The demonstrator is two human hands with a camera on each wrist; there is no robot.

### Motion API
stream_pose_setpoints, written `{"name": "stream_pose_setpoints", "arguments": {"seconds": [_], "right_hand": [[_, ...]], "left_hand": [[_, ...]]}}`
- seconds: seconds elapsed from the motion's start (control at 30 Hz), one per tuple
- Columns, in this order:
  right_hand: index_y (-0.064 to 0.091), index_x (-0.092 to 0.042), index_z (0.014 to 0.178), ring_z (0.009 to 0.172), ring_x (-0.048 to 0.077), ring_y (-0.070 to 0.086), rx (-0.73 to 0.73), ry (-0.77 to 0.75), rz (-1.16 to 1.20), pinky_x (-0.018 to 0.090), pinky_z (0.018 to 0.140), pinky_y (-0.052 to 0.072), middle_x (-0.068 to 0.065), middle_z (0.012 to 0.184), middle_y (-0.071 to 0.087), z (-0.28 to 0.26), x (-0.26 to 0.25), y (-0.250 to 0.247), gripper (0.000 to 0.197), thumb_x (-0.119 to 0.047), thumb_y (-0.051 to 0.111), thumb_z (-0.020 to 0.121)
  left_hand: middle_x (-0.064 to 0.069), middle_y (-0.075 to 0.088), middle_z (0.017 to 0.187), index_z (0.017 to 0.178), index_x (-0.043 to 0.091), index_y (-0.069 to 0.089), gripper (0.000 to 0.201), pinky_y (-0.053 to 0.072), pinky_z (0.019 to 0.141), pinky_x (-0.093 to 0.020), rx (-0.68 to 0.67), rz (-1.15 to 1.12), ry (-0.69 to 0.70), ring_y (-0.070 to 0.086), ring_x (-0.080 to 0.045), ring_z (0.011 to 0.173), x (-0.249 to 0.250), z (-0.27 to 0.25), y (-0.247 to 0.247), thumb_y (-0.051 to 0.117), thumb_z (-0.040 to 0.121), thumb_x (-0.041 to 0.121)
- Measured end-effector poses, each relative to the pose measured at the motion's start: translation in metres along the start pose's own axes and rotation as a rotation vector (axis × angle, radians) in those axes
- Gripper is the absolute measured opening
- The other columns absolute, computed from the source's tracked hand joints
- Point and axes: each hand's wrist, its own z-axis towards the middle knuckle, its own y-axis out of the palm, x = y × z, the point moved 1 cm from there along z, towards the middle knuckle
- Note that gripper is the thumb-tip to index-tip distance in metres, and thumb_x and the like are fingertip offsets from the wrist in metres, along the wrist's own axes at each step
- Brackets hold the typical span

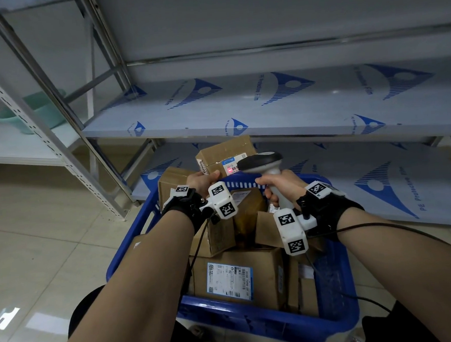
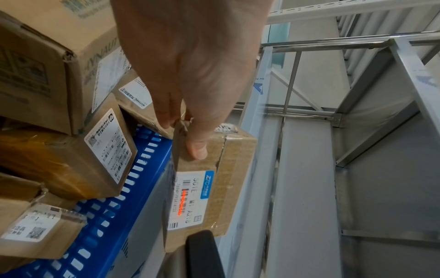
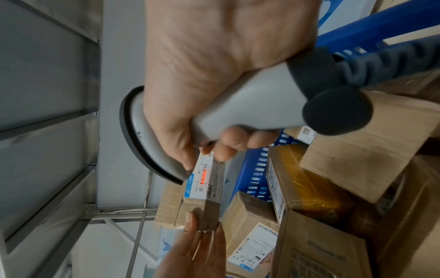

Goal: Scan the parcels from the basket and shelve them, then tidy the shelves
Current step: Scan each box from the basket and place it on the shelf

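Parcel: my left hand pinches the small cardboard parcel by its near end, thumb on top, label turned up towards the scanner so the barcode can be read.
Scanner: my right hand wraps the barcode scanner handle, its head just beside the label; red line on the barcode.
Basket: blue basket of parcels under both wrists.
Shelf: bare shelf just beyond my hands.

"PE Protective Film" on shelf; "ZTO" on parcel label.
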Motion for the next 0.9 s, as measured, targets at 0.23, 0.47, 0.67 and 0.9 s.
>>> {"name": "stream_pose_setpoints", "arguments": {"seconds": [0.23,0.47,0.67,0.9], "right_hand": [[0.062,-0.005,0.09,0.048,0.012,0.049,0.006,-0.009,-0.026,0.026,0.052,0.043,0.001,0.057,0.056,-0.002,-0.002,0.001,0.024,-0.028,0.065,0.088],[0.062,-0.002,0.103,0.049,0.012,0.049,0.003,-0.006,-0.01,0.025,0.05,0.042,0.003,0.059,0.057,-0.005,-0.003,0.002,0.029,-0.028,0.066,0.088],[0.062,-0.003,0.097,0.05,0.013,0.05,0.03,-0.011,0.016,0.025,0.051,0.045,0.004,0.06,0.058,-0.007,-0.005,-0.001,0.026,-0.028,0.067,0.088],[0.062,-0.006,0.08,0.046,0.014,0.051,0.227,-0.155,0.048,0.025,0.049,0.045,0.006,0.058,0.059,-0.003,-0.023,-0.018,0.019,-0.022,0.069,0.086]], "left_hand": [[-0.021,0.059,0.125,0.138,0.0,0.044,0.057,0.049,0.037,-0.025,0.01,-0.012,0.008,0.064,-0.027,0.094,-0.001,-0.001,0.001,0.067,0.088,0.016],[-0.022,0.056,0.13,0.14,-0.001,0.04,0.061,0.048,0.036,-0.024,0.017,0.014,-0.001,0.061,-0.033,0.109,0.0,-0.001,0.0,0.067,0.088,0.017],[-0.022,0.058,0.127,0.139,-0.002,0.042,0.061,0.048,0.036,-0.025,0.013,0.006,0.007,0.064,-0.031,0.101,0.001,0.0,0.0,0.068,0.087,0.017],[-0.019,0.065,0.108,0.128,-0.007,0.05,0.05,0.048,0.038,-0.019,-0.028,0.069,0.098,0.063,-0.017,0.065,0.018,0.001,-0.008,0.069,0.084,0.007]]}}
